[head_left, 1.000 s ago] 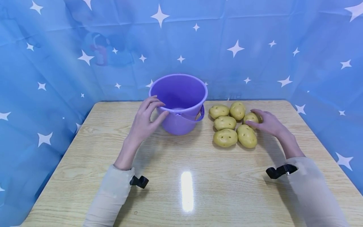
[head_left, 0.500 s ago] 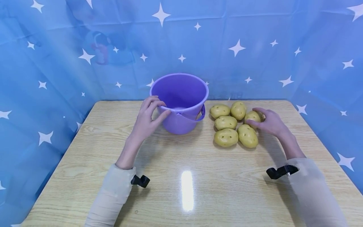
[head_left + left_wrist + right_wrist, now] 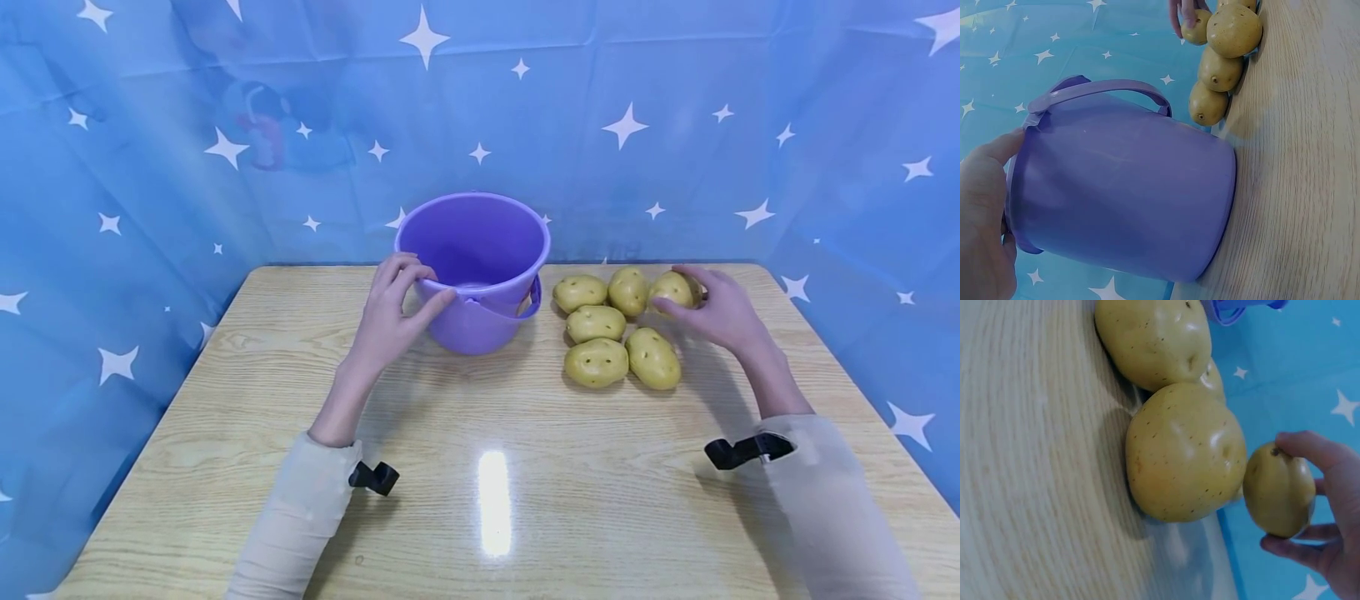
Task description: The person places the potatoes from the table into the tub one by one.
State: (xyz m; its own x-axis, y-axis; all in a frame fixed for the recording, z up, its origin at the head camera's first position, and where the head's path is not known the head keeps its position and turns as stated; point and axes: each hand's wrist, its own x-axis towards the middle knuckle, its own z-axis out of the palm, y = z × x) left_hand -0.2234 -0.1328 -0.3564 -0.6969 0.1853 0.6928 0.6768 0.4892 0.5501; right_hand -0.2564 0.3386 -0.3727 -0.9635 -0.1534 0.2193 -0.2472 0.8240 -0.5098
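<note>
A purple bucket [image 3: 474, 321] stands upright at the back of the table, its mouth facing up. My left hand [image 3: 390, 312] grips its near-left rim, thumb outside and fingers over the edge. In the left wrist view the bucket [image 3: 1122, 187] fills the middle, with its handle hanging down the side. To the right, my right hand [image 3: 720, 312] holds a potato [image 3: 672, 289] between thumb and fingers. The right wrist view shows this potato [image 3: 1279, 490] raised off the wood, fingers wrapped around its ends.
Several other potatoes [image 3: 596, 323] lie grouped between the bucket and my right hand, the nearest being a potato [image 3: 654, 358] at the group's front right. The wooden table [image 3: 420, 517] ends at a blue starred curtain [image 3: 570, 167] behind.
My right hand has lifted the potato up and slightly away from the group, opening a gap to the front-right one. The left hand keeps its place on the bucket rim.
</note>
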